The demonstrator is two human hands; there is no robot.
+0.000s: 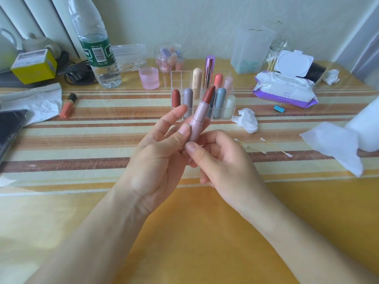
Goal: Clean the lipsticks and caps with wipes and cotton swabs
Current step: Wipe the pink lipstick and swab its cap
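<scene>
At the centre of the frame, both hands held one uncapped lipstick (200, 113) above the table, tilted with its red-brown tip up and toward the rack (176, 78) behind it. The left hand (164, 144) clamped the pink tube's middle, thumb pressed on the front and fingers behind. The right hand (221, 160) pinched the tube's base between thumb and curled fingers. Neither hand held a wipe or a swab.

The step looked like turning the base to raise the stick, or checking it before cleaning. The next move would call for the left hand to keep the tube steady while the right let go and reached right of centre for the swabs (274, 147). The wipe pack (287, 87), lid open at the upper right, was the other choice. A crumpled wipe (248, 119) lay just right of the rack.
</scene>
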